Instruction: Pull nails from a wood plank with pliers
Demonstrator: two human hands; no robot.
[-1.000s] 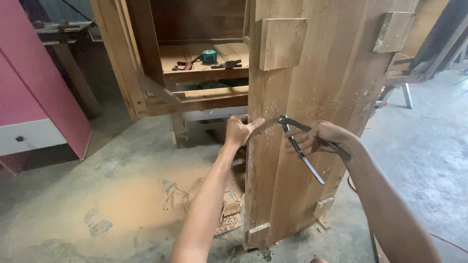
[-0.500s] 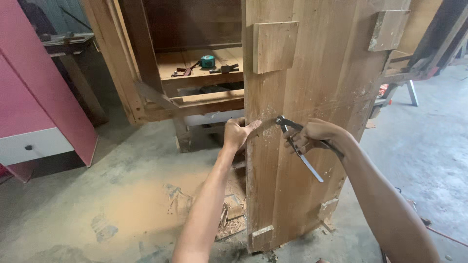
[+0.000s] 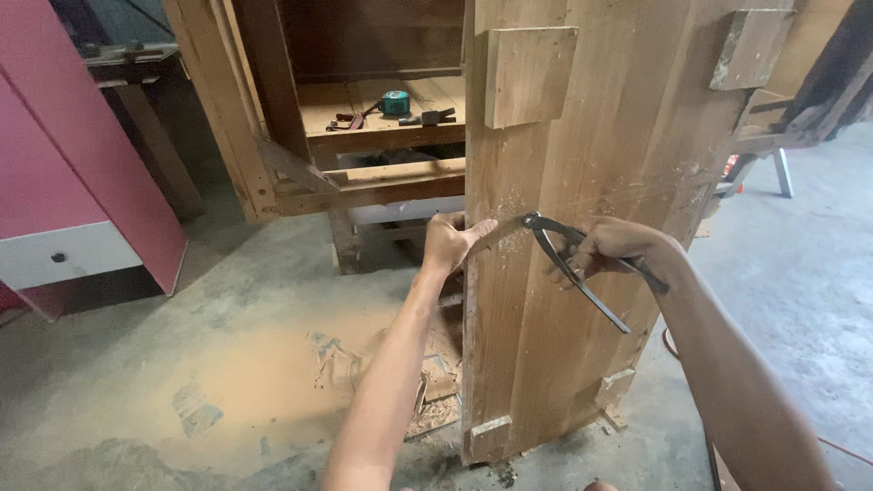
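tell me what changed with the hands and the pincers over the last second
Hardly anything moved: only the view shifted a little. The left hand still grips the edge of the upright wooden panel, and the right hand still holds the metal pincers with their head against the panel face. Nothing was picked up or let go.

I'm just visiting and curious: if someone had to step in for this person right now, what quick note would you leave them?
Left hand: gripping the edge of the upright wooden panel, thumb on its face.
Right hand: holding metal pincers, their head against the panel near the left thumb.
Panel stands on the dusty floor.
Done: pincers set at the spot.
Left: cannot tell what they grip; nothing pulled out yet.
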